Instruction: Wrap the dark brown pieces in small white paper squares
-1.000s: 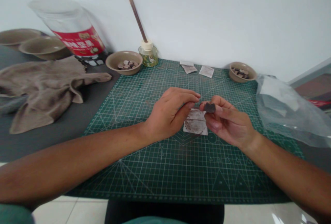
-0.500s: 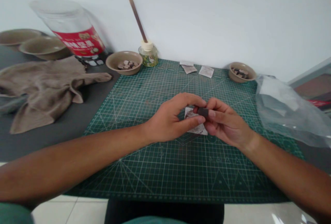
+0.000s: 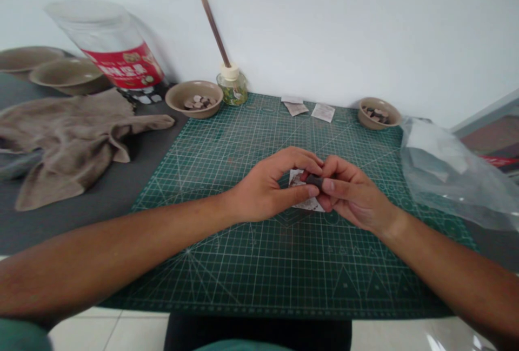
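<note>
My left hand (image 3: 267, 186) and my right hand (image 3: 351, 197) meet over the middle of the green cutting mat (image 3: 243, 264). Both pinch a small dark piece (image 3: 314, 180) between their fingertips. Under the hands lies a stained white paper square (image 3: 302, 204), mostly covered by my fingers. Both hands have their fingers curled closed around the piece.
A tan bowl of small pieces (image 3: 197, 99) and a reed diffuser bottle (image 3: 232, 85) stand at the back left, another small bowl (image 3: 378, 113) at the back right. Paper squares (image 3: 323, 111) lie between them. A beige cloth (image 3: 68, 137), a plastic jar (image 3: 111, 48) and a clear bag (image 3: 450, 172) flank the mat.
My hands have come together: the left hand closed onto the dark piece that the right hand held alone, and both have sunk lower over the paper square.
</note>
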